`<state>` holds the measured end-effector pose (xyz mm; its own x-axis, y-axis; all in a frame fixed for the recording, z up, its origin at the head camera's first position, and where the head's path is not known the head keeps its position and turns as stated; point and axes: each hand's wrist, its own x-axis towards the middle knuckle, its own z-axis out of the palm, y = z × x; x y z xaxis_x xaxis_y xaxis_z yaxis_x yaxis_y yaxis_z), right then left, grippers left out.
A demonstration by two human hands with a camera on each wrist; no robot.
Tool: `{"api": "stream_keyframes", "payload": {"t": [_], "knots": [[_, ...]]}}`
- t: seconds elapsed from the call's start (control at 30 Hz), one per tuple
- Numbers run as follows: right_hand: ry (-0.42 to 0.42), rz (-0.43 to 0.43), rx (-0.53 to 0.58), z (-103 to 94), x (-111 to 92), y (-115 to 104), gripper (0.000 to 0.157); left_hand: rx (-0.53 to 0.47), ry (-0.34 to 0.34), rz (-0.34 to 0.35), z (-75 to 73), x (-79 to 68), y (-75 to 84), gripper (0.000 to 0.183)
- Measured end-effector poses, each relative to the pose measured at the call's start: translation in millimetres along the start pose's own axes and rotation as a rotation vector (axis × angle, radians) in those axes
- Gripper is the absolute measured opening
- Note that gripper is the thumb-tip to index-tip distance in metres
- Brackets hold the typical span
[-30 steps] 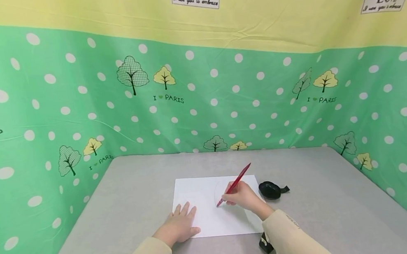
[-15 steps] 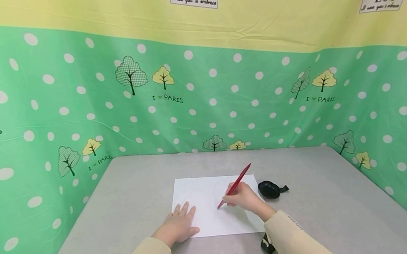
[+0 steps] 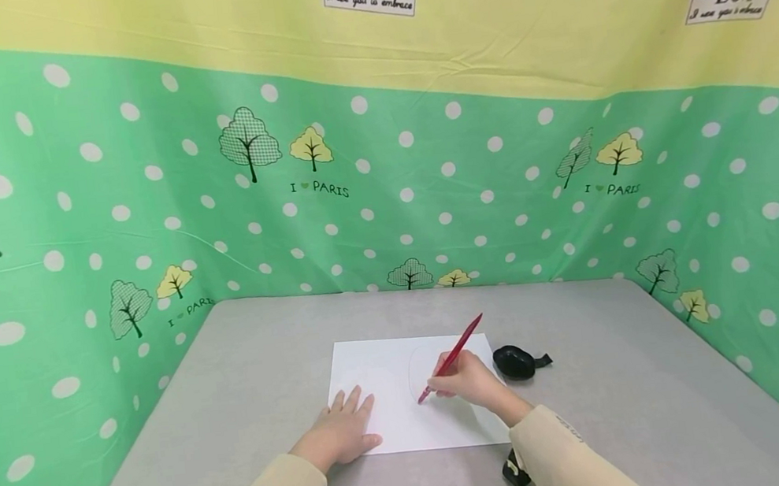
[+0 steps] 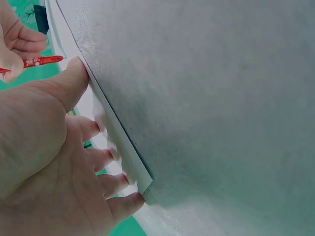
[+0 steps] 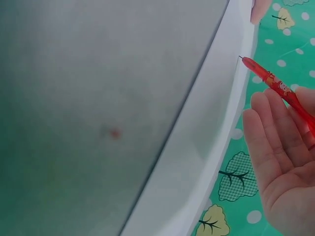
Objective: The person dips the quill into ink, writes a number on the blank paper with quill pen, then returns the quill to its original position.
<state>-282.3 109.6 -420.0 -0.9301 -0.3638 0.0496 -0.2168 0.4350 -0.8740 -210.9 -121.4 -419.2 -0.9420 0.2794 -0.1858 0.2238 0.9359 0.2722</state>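
Observation:
A white sheet of paper (image 3: 381, 363) lies on the grey table, with a thin curved line drawn on its right half. My left hand (image 3: 343, 430) rests flat on the sheet's lower left part, fingers spread; the left wrist view shows its thumb and fingertips on the paper. In my right hand (image 3: 471, 381) a red pen (image 3: 462, 340) is pinched, slanting up to the right. Its tip touches the paper at the lower end of the line. The pen's red barrel (image 5: 280, 87) carries a printed pattern in the right wrist view.
Right of the sheet lies a rounded black object (image 3: 514, 362) with a short tail. Another small black object (image 3: 516, 471) sits beside the right sleeve, partly hidden by it. A green and yellow printed curtain (image 3: 387, 219) surrounds the table (image 3: 255, 384) on three sides.
The pen tip in my right hand has moved slightly down and to the right, and the curved line has lengthened. My left hand has stayed in place on the paper.

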Motion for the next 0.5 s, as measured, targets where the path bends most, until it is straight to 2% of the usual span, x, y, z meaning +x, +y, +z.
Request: {"api": "stream_keyframes", "payload": {"t": [0.5], "knots": [[0.004, -0.001, -0.008, -1.8, -6.4, -0.9, 0.013, -0.015, -0.001, -0.007, -0.1, 0.1, -0.1, 0.065]]}}
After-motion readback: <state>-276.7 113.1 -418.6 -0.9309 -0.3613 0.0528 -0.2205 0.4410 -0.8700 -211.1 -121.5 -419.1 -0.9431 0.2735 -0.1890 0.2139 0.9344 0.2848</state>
